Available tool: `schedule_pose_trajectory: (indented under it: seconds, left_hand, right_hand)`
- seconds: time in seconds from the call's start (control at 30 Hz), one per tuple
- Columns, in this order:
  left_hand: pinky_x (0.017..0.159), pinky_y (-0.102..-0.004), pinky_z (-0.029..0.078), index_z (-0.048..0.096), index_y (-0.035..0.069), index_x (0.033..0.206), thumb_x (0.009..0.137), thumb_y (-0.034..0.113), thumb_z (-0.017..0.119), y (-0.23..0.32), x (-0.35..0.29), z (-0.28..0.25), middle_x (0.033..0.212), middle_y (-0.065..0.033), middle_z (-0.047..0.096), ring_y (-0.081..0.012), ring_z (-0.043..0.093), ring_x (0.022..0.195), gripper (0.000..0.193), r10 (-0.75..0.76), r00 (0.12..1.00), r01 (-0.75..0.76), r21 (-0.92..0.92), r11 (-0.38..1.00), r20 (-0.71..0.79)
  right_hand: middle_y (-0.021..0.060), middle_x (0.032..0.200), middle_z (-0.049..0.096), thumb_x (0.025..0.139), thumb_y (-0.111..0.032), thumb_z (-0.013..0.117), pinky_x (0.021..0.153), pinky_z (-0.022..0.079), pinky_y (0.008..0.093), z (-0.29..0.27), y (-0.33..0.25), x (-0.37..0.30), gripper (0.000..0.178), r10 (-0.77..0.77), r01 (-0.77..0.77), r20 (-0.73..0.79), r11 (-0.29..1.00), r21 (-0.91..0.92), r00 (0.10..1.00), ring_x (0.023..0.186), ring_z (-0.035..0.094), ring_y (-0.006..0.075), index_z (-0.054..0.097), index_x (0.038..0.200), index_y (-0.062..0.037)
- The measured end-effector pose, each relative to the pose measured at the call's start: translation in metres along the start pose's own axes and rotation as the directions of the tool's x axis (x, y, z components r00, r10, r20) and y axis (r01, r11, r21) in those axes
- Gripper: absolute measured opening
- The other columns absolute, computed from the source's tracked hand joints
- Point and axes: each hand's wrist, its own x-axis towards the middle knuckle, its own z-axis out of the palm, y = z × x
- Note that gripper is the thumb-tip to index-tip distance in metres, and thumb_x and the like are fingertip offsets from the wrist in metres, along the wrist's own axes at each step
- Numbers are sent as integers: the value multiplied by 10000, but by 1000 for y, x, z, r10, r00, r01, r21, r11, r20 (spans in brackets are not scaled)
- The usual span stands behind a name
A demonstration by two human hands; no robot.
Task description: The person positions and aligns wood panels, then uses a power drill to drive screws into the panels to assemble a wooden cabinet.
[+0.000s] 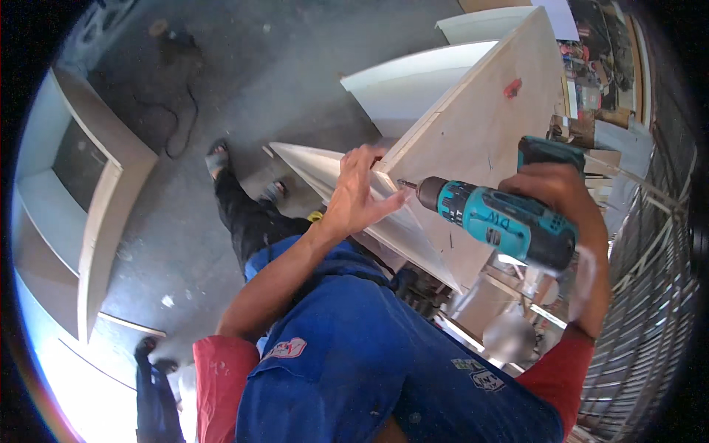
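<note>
Gripping the teal cordless drill (502, 218) by its handle, my right hand (557, 196) carries noticeable weight. My left hand (358, 196), fingers spread, steadies the stiff plywood panel (487, 125) near the bit.

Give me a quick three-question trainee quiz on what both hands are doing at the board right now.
1. True or false: the right hand grips the teal cordless drill.
2. The left hand rests on: A) the plywood board B) the floor C) the white shelf unit.
3. Which way does the drill's bit point in the picture?

Key: 1 true. 2 A. 3 left, toward the left hand's fingers, at the board's edge.
</note>
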Motion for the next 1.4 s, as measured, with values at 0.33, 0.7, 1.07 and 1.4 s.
schedule_pose_trajectory:
  seconds: [0.33,0.7,1.07,1.4]
  left_hand:
    - [1153,-435,384,583,31,1434,841,24,629,18,-13,-42,1431,-207,586,-364,524,1360,595,49,988,-63,92,994,147]
    - [1160,-418,399,568,28,1428,814,-36,585,16,-24,-67,1471,-204,571,-378,537,1375,618,-39,979,3,179,984,200]
    - [1217,-416,314,484,1,1503,876,-5,592,30,17,-83,1563,-217,477,-339,427,1474,636,-24,828,-74,151,986,560]
    - [1215,-410,335,352,-35,1557,855,-16,603,11,38,-101,1589,-274,396,-404,383,1484,745,-131,641,-36,200,979,756]
  right_hand:
    - [174,1082,737,742,-166,792,864,544,418,50,71,-49,422,-23,-74,-696,991,-109,718,986,719,346,711,1132,-28]
    - [224,1095,740,760,-56,820,901,540,404,167,61,-86,439,554,-320,-704,832,453,445,1015,726,305,685,1166,40]
    - [126,944,756,838,-139,812,778,563,371,241,-37,-124,300,871,-250,-484,451,857,-87,828,708,189,709,1078,10]
    - [88,1078,737,880,-145,798,866,543,349,274,-143,-74,351,951,0,-71,74,997,-301,945,678,178,692,1185,-7]
